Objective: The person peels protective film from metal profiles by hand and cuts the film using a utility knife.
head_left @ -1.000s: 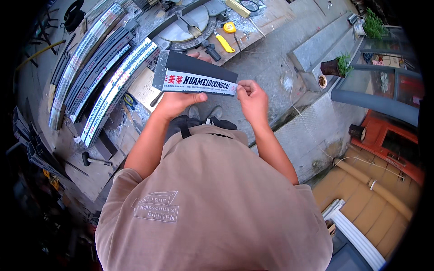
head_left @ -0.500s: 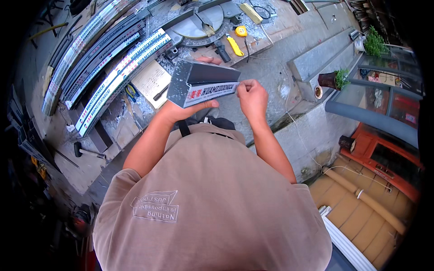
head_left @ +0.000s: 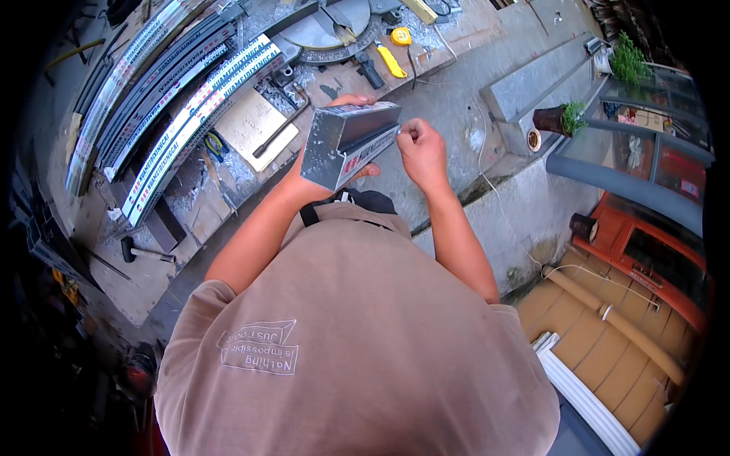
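Grey profile (head_left: 327, 148), yellow knife (head_left: 391, 60), brown shirt (head_left: 365, 319)

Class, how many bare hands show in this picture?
2. The bare left hand grips a grey, angular channel piece; the curled bare right hand is at its right end. The piece partly hides the left hand.

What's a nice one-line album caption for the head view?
Beside a cluttered workbench, the left hand grips a dark grey profile piece, the right hand curled close to its end.

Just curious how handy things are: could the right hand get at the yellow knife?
Probably yes: the yellow knife lies uncovered on the bench, ahead of the right hand, though its curled fingers would need to open.
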`<state>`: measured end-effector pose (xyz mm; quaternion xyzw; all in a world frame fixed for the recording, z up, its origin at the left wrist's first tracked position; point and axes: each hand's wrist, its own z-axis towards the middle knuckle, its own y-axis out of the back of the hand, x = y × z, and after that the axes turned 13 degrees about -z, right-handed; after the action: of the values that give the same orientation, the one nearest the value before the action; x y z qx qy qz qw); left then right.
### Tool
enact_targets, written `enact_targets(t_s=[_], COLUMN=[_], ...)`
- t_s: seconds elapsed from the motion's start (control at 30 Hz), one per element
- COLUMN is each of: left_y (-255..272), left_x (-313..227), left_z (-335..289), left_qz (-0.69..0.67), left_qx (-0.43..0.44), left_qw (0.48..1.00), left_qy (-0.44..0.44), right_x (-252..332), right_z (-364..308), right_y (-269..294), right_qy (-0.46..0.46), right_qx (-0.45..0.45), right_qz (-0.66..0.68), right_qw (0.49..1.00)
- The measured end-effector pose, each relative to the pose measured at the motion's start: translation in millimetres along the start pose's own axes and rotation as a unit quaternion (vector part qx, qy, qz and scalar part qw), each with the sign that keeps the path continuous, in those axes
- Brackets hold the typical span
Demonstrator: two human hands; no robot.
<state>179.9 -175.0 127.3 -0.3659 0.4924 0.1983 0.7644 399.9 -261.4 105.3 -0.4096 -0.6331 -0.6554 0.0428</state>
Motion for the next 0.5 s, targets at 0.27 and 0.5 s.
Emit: enact_targets(t_s=[0.27,0.5], left_y=[23,67], left_x=[41,42], left_z=[-7,-22], left_qz=[-0.042,-0.018], left_qx=[-0.076,-0.143], left_qw=[0.990,0.980], left_qy=[0.114,0.140], right_x=[-29,12], right_z=[-9,17], right_y=[7,-5], right_qy=[-0.070,0.031], right_qx=[0.135,0.128], right_qz=[0.073,-0.075], right_qw=[0.986,0.988])
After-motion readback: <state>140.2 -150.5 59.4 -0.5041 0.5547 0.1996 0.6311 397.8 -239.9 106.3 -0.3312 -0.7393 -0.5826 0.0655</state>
